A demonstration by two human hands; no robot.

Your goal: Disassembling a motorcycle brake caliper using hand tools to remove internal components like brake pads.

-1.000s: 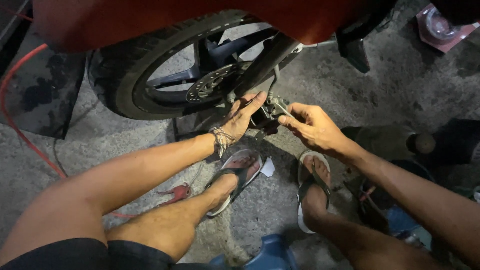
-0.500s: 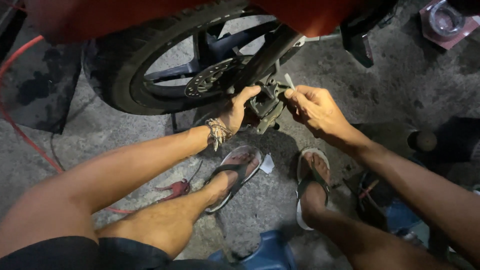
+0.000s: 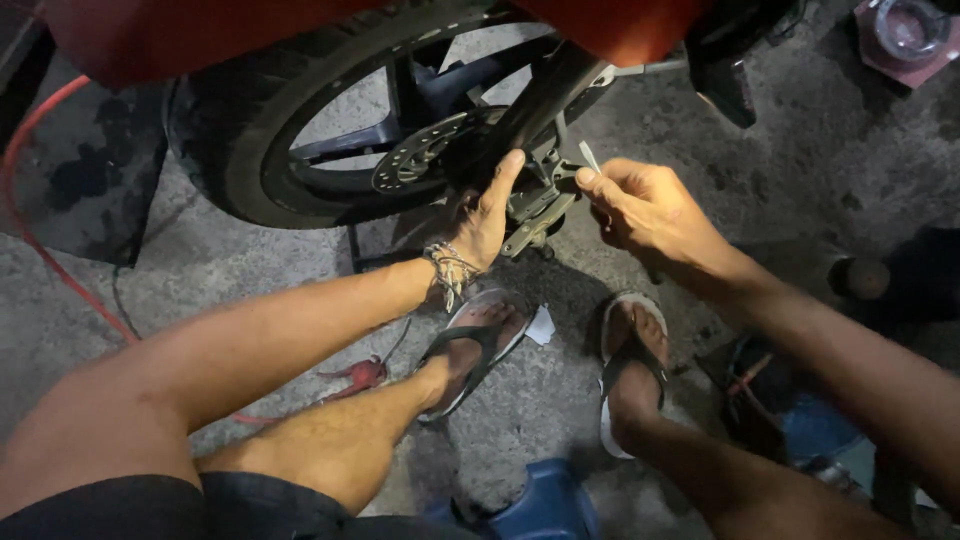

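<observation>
left hand point(image 3: 485, 215) has slid up the brake caliper point(image 3: 535, 200); right hand point(image 3: 650, 205) now pinches a thin pin point(image 3: 590, 156).

Left hand point(image 3: 483, 215) reaches forward, fingers extended, wrist banded; right hand point(image 3: 645, 203) curled, fingertips point(image 3: 585, 177) pinched; both forearms outstretched.

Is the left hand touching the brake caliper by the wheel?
Touching. The head view shows the left hand pressed against the brake caliper, its fingers lying over the caliper beside the disc.
</observation>
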